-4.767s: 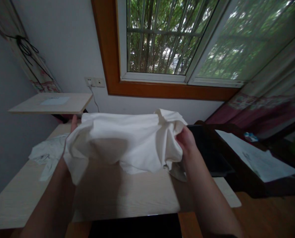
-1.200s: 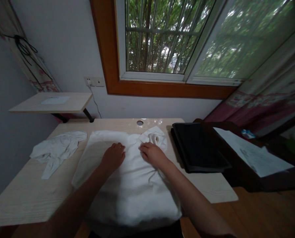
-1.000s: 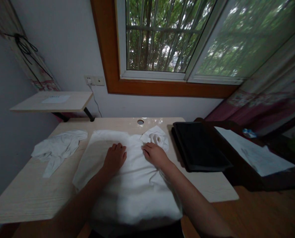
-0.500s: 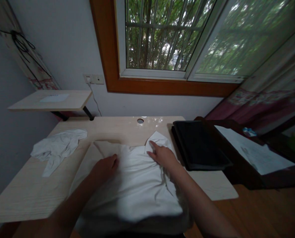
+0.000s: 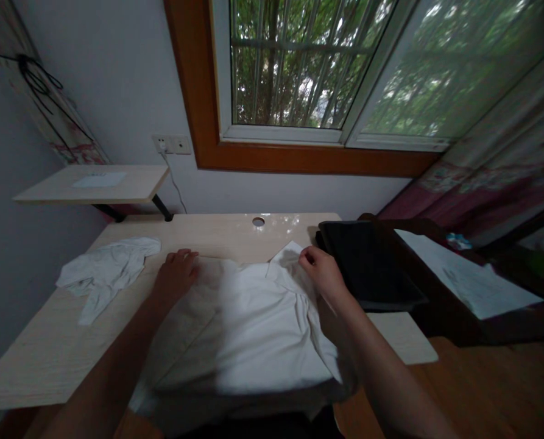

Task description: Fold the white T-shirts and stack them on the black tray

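A white garment (image 5: pixel 262 329), its exact kind unclear, lies spread with folds across the desk and hangs over the near edge. Its left part looks greyer than the right. My left hand (image 5: pixel 178 274) rests at its far left corner, fingers stretched out over the cloth. At the far right, beside a pointed flap (image 5: pixel 286 256) of the garment, my right hand (image 5: pixel 321 271) is closed in a pinch on the fabric edge. Gathered creases run down from that flap toward the near right corner.
A crumpled white cloth (image 5: pixel 111 268) lies on the desk (image 5: pixel 29 360) at left, below a raised shelf (image 5: pixel 139 183). A flat black case (image 5: pixel 372 265) sits right of my right hand. Farther right, a paper sheet (image 5: pixel 463 277) lies on a dark surface.
My left hand has moved away from me and left to the garment's far corner, its fingers now stretched out. My right hand has shifted slightly right and pinches; the cloth lies flatter.
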### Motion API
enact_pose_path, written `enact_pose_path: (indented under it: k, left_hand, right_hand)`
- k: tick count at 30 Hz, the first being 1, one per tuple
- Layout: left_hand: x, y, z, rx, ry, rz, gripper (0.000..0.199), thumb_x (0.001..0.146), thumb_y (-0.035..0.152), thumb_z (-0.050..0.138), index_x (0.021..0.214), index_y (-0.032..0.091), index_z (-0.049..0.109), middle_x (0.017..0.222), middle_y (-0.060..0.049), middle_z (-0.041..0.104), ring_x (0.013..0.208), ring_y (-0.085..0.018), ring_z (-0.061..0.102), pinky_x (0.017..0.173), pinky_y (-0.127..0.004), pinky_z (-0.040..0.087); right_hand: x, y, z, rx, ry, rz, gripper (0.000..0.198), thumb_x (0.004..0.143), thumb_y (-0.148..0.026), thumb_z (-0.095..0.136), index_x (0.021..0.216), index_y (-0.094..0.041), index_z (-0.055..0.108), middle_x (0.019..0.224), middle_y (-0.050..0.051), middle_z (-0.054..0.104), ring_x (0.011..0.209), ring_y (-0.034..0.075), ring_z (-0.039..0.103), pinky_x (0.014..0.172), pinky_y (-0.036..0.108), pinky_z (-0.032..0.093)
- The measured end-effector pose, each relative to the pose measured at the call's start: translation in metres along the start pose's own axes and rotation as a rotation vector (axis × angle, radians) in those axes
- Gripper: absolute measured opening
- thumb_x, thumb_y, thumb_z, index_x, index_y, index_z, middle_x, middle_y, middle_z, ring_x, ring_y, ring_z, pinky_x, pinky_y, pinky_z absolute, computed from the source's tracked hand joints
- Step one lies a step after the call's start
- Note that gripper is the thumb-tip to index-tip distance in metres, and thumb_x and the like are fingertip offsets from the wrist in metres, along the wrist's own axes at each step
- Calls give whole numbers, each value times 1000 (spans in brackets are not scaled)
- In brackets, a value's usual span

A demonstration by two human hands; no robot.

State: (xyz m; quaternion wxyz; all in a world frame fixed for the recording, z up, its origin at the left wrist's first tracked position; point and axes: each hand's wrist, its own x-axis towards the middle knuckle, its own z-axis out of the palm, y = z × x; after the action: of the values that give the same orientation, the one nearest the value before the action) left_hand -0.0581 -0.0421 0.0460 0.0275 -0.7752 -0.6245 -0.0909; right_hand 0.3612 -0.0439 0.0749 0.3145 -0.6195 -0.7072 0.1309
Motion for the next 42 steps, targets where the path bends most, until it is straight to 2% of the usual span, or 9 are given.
enact_pose_path:
  k: [4,9,13,19,26,31,36,39,42]
  left_hand:
    - [10,-6,10,-4,-74,-2,42,100,38,48,132,15,62,123,-16,67,115,-29,58,102,-44,45]
    - [9,4,2,-15,-133,71,26,97,35,51,104,21,72,108,-12,71,107,-29,60,100,-43,44]
    - [-5,8,-4,-45,-114,156,19,95,34,56,97,22,70,102,-11,70,106,-30,57,98,-45,44]
    - [-36,-8,-5,-221,-110,410,13,90,21,58,98,22,68,128,-11,63,121,-26,53,107,-42,44]
    - [-59,-1,-4,-291,-125,483,25,101,34,51,89,23,69,136,-8,63,111,-22,61,98,-39,48]
    - [-58,-2,9,-429,-122,348,33,105,40,43,94,23,69,119,-7,69,99,-18,67,91,-33,51]
    - [-53,7,13,-416,-166,38,37,101,53,48,120,24,62,102,-4,73,87,-20,70,79,-31,52]
    - [-46,13,11,-397,-218,39,46,95,58,56,130,27,61,119,-6,73,102,-24,71,87,-34,50]
    - [-41,16,11,-363,-241,82,39,94,56,57,115,25,68,115,-6,74,101,-26,70,89,-37,49]
  right_hand:
    - [5,5,0,58,-8,-88,18,89,-22,54,96,-20,70,102,8,69,92,21,66,87,33,52]
    - [3,-6,30,-66,-142,-152,44,86,-15,59,129,-21,66,132,11,63,118,25,61,105,37,48]
    - [5,-18,44,-236,-306,-139,63,84,-20,66,146,-24,55,144,11,56,122,26,59,103,35,47]
    - [11,-25,41,-274,-393,-133,26,84,-21,64,109,-20,70,108,8,66,95,21,64,82,27,46]
    - [8,-4,22,73,-121,-151,12,79,-13,51,82,-21,59,89,3,60,83,18,58,77,26,44]
    - [2,17,-3,217,-75,-169,9,73,-14,50,72,-22,54,77,0,57,75,18,55,72,28,41]
    - [-2,22,-27,538,279,53,3,74,-21,52,75,-23,54,84,-1,64,80,17,58,75,28,43]
    - [5,21,-37,782,465,160,6,71,-24,57,75,-23,52,82,-3,64,81,17,60,79,28,46]
    - [13,21,-42,872,599,171,8,68,-24,58,71,-23,51,75,-4,60,83,18,64,85,32,49]
